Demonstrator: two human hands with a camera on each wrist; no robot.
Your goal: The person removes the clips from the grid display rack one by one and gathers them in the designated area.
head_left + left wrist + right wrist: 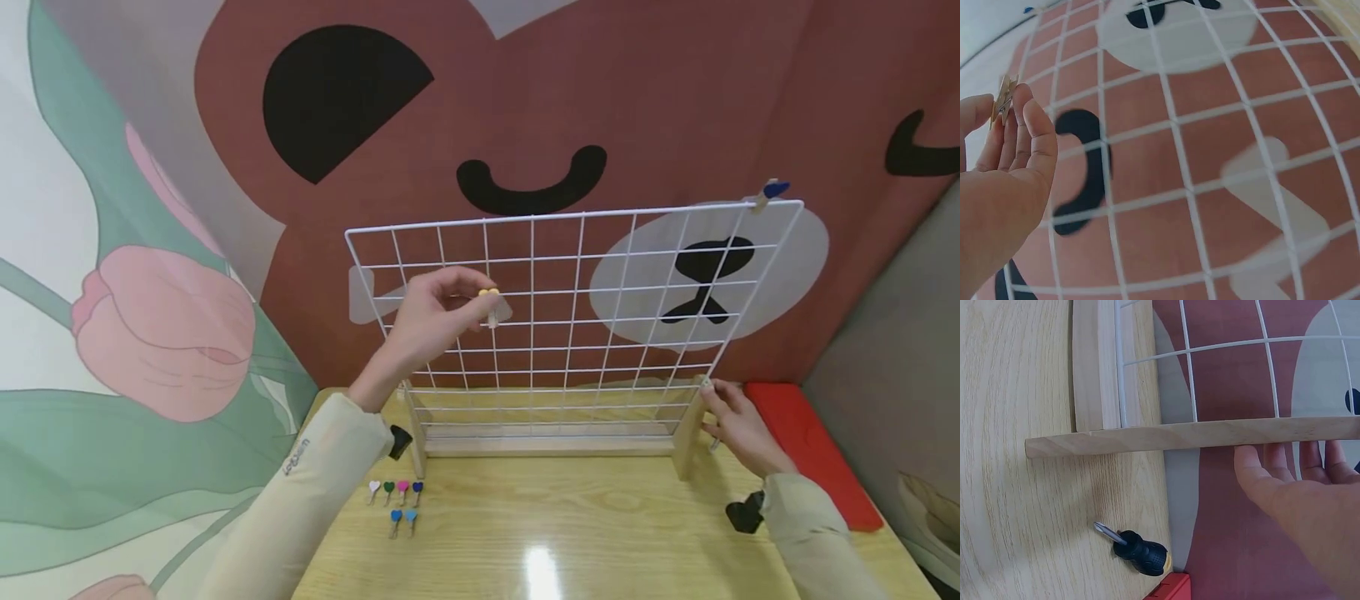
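My left hand is raised in front of the white wire grid. It pinches a small wooden clothespin between thumb and fingers, and a yellow heart tops that pin. At the far right, the fingertips of my right hand touch the outer side of the grid's wooden side post; its thumb is hidden in the right wrist view. A clothespin with a dark blue heart is clipped on the grid's top wire near the right corner.
Several heart clothespins lie in two rows at the table's front left. Beside the right post are a stubby black screwdriver and a red case. A wooden bar joins the posts at the bottom. A printed cloth hangs behind.
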